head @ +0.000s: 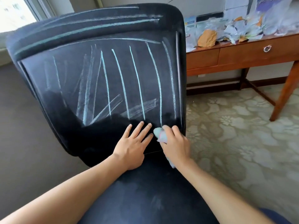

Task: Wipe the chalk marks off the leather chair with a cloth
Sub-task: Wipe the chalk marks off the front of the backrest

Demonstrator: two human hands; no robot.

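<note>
Right hand (175, 141) clamps the bunched cloth (159, 135) against the chair back (100, 88); left hand (131, 142) lies flat, fingers spread. Chalk marks (137, 81) begin just above the fingertips; dry strokes risk smearing them.

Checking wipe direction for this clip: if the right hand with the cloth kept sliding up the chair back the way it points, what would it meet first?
The right hand presses the cloth just under the long chalk line nearest the chair back's right edge. It would likely meet that line's lower end first.
</note>
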